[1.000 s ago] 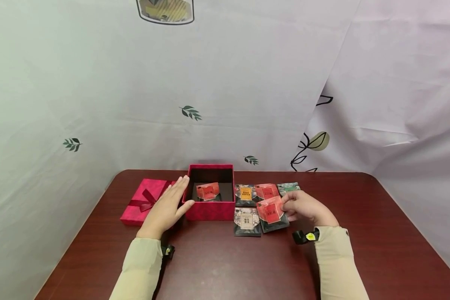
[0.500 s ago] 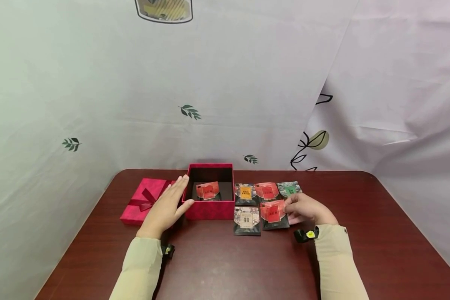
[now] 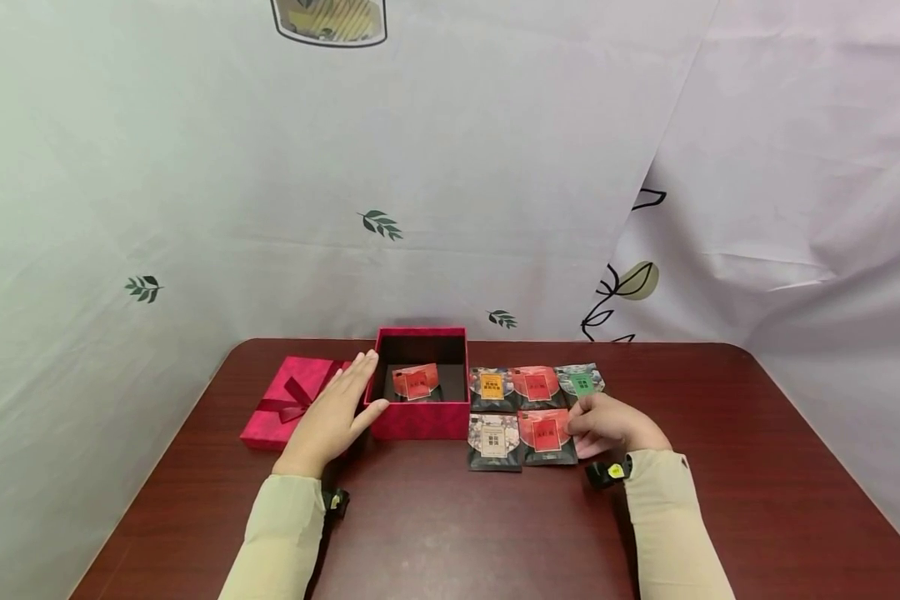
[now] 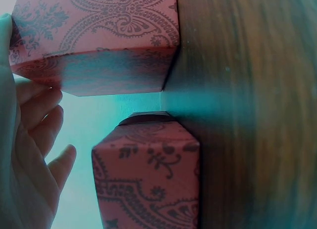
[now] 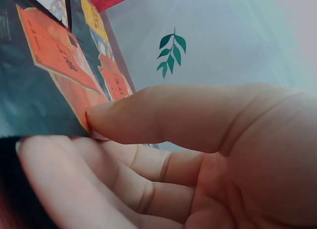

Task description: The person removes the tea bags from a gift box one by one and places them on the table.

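An open red box stands on the dark wood table with a red sachet inside it. My left hand rests flat against the box's left wall, fingers straight. Several sachets lie to the right of the box. My right hand pinches the right edge of a red-labelled sachet between thumb and fingers, holding it low on the table beside a grey-labelled sachet. In the right wrist view that red-labelled sachet lies over my fingers.
The box's red lid with a ribbon bow lies left of the box; the same lid shows close up in the left wrist view. Orange, red and green sachets lie in a back row. A printed curtain hangs behind the table.
My right hand has lowered the red-labelled sachet from a raised tilt down flat onto the table beside the grey one. The left hand and box have not moved.
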`<state>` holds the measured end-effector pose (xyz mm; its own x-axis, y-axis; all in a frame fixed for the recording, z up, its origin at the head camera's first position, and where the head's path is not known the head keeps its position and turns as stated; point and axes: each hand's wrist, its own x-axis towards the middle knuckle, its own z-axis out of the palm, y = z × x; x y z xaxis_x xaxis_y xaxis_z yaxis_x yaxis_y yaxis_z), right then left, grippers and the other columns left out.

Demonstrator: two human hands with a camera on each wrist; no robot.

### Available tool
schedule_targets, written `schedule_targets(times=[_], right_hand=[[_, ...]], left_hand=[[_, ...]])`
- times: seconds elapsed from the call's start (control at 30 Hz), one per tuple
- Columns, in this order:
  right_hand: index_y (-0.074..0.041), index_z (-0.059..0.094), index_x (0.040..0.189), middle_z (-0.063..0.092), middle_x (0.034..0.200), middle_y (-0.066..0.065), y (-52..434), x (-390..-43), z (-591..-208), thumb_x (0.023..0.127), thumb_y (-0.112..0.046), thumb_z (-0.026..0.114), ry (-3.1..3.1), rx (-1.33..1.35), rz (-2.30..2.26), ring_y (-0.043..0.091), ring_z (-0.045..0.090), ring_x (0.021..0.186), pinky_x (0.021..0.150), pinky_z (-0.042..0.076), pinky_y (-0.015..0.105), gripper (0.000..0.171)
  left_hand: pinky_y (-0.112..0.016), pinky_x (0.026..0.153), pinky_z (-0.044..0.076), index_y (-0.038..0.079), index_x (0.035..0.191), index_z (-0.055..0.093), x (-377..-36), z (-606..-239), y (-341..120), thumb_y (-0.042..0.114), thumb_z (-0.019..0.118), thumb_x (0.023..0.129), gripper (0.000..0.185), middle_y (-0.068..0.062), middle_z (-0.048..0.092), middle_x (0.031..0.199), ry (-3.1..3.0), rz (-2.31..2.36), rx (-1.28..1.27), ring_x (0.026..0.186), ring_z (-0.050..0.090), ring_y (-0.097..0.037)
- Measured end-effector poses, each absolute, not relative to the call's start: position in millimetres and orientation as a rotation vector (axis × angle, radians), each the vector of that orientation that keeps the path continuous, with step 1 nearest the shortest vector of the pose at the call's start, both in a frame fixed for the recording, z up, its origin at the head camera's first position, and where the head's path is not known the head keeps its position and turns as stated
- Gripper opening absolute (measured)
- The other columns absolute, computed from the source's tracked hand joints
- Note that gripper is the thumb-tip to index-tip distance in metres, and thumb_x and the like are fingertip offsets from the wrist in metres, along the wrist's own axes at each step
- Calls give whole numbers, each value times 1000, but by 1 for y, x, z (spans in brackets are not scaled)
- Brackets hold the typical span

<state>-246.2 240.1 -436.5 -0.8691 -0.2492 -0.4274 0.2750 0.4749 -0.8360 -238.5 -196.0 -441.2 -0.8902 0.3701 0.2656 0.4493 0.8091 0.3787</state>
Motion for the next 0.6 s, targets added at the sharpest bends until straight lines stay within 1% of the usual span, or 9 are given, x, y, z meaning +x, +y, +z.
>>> schedule_targets(times=[0.2, 0.33, 0.47, 0.6], right_hand=[[7, 61, 99, 60, 74, 10, 239, -242, -434, 92, 1, 61, 2284, 80, -1358, 12, 64, 56, 58, 61, 29, 9], [7, 61, 97, 59, 74, 11, 238, -240, -431, 94, 1, 61, 2312, 99, -1366, 13, 62, 58, 58, 60, 29, 7], [6, 62, 91, 57, 72, 9, 233, -242, -426, 93, 1, 57, 2374, 56, -1369, 14, 60, 60, 58, 59, 28, 7], [5, 63, 89, 59, 73, 8, 225, -245, -422, 92, -1, 56, 2444, -3, -1368, 14, 61, 61, 59, 59, 28, 10]], left_hand=[[-54, 123, 20, 4, 160, 28, -239, -441, -196, 43, 61, 100, 78, -13, 27, 166, -2814, -654, -647, 153, 23, -35], [-54, 123, 20, 3, 159, 29, -239, -441, -196, 44, 61, 100, 79, -13, 26, 166, -2816, -650, -648, 153, 23, -35], [-54, 123, 20, 5, 160, 28, -239, -441, -196, 44, 61, 100, 79, -13, 26, 166, -2814, -652, -646, 153, 23, -34], [-54, 123, 20, 5, 160, 27, -239, -441, -196, 45, 60, 100, 79, -12, 26, 166, -2819, -652, -640, 153, 23, -34]])
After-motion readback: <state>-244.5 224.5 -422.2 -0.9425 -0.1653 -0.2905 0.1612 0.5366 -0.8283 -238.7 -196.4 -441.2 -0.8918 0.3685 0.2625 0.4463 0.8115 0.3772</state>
